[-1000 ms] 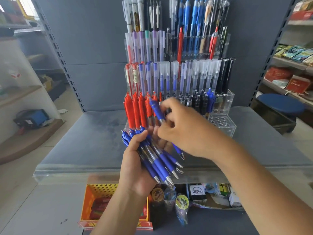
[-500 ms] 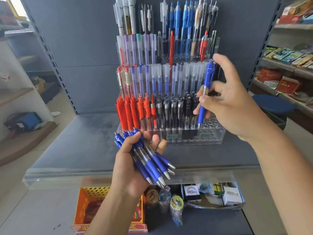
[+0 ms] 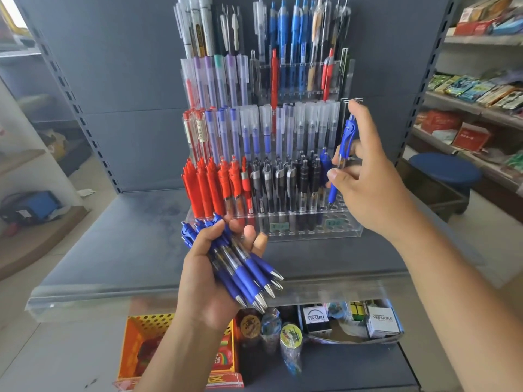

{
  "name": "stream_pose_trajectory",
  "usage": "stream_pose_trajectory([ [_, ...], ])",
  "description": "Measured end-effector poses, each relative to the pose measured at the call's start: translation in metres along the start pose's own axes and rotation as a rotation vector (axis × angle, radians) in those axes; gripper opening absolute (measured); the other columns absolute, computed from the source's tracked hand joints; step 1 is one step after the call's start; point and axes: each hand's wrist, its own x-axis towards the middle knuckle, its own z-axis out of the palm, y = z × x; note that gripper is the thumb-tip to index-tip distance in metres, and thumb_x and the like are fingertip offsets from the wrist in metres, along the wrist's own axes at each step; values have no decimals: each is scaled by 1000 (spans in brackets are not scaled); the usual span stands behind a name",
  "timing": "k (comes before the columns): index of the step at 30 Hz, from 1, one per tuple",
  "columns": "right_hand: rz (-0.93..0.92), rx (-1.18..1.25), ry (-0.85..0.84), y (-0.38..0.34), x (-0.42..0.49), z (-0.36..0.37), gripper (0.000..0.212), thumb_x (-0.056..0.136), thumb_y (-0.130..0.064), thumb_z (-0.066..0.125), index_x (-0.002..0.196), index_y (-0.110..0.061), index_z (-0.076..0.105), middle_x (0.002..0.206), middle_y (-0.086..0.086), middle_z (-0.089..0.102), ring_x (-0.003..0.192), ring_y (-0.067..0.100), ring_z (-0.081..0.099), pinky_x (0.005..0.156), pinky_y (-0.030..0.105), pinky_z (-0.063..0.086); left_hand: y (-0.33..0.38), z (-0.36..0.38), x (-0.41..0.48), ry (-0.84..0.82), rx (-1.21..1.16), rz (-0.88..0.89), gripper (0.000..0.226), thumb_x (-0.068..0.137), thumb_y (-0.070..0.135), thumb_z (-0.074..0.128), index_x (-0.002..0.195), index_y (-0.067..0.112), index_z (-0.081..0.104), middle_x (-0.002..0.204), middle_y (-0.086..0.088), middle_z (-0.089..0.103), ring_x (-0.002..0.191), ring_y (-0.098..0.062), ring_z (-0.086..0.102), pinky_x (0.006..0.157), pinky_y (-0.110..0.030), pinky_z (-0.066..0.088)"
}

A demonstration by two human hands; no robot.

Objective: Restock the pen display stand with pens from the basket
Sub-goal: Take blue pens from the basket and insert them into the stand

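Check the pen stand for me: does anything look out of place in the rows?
Mostly tidy. One red pen stands alone in the upper tiers of the display stand, between frosted-cap pens and blue pens, away from the red group in front. Nothing looks spilled or damaged.

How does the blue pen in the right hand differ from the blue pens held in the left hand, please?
The single blue pen is one item pinched by the right hand; the bundle of blue pens is several, gripped in the left hand. The single blue pen stands nearly upright, tip down over the display stand; the bundle lies slanted, tips toward the camera. Both share blue grips, clear barrels, silver tips.
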Motion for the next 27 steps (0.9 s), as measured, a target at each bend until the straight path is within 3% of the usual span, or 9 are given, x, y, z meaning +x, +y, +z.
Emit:
stream_pose_trajectory([
  [2,-20,-6,25,3,0,2,90,99,-4,57,147,-62,8,122,-11,52,87,17,67,70,29,59,0,0,0,2,-2,-3,10,82,14,62,91,10,62,76,-2,65,66,-20,71,79,-46,62],
  [5,-37,1,55,6,1,4,89,98,-5,59,146,-61,10,114,-9,55,87,12,65,67,20,56,1,-1,0,6,-2,-10,8,82,15,62,90,11,62,76,-1,65,66,-19,71,75,-45,63],
  [11,-57,34,90,11,0,7,90,96,-2,60,145,-61,13,108,-5,56,88,10,67,73,28,56,2,-1,-1,15,-5,-17,6,84,15,61,88,11,63,75,-1,65,65,-19,70,75,-43,63],
  [13,-51,51,115,13,-1,9,90,96,-2,60,145,-62,14,104,2,56,86,17,67,77,33,58,2,0,-1,15,-4,-16,7,82,15,62,88,11,62,75,-1,65,64,-19,70,75,-43,63],
  [15,-44,22,119,14,-2,12,89,96,-3,61,144,-62,14,101,7,56,85,22,65,77,29,56,1,0,-2,17,-3,-16,8,81,15,63,88,11,63,74,-1,65,63,-19,70,75,-43,63],
  [20,-38,-90,79,22,-6,17,73,97,-10,63,148,-50,28,98,-6,55,85,11,62,71,15,46,2,0,-2,14,6,-28,11,78,15,64,88,11,63,77,-2,63,62,-18,68,69,-41,64],
  [24,-30,-153,10,26,-14,20,62,100,-15,57,147,-49,33,99,-17,49,82,11,58,69,14,43,3,0,-2,22,18,-36,10,76,16,65,84,11,65,78,-2,64,63,-18,68,65,-39,63],
  [27,-33,-132,23,27,-17,21,60,101,-14,54,147,-47,35,99,-18,50,83,9,54,69,8,41,2,-1,-1,13,6,-43,17,79,16,65,95,11,63,81,-2,66,66,-18,68,67,-39,63],
])
